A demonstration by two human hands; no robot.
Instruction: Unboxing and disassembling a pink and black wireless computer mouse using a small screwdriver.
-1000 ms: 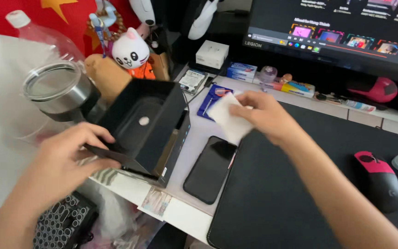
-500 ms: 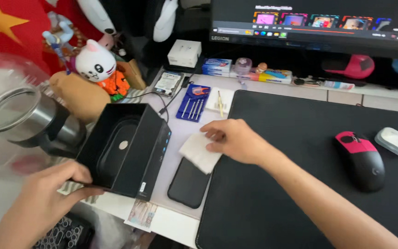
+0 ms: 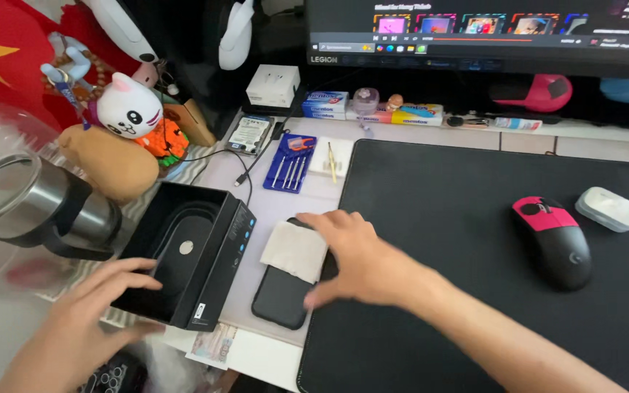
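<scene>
My left hand [image 3: 85,324] grips the near rim of an open black box [image 3: 183,255] with a dark moulded insert, at the desk's left edge. Right of the box a black phone [image 3: 279,300] lies flat, and a white cloth [image 3: 294,249] covers its upper half. Spread flat, my right hand [image 3: 362,260] rests on the phone's right side with its fingertips at the cloth's edge. That hand also overlaps the left border of the black desk mat [image 3: 475,218].
A pink-and-black mouse [image 3: 551,240] and a white earbud case [image 3: 609,209] sit on the mat. A blue screwdriver set [image 3: 290,161], a bare hard drive [image 3: 249,135] and a small white box [image 3: 272,86] lie behind. A steel tumbler [image 3: 30,207], plush toys [image 3: 129,105] and a monitor [image 3: 489,29] surround the area.
My right hand carried the white cloth down from beside the box and laid it on the phone. The black box went from tilted up to lying lower on the desk.
</scene>
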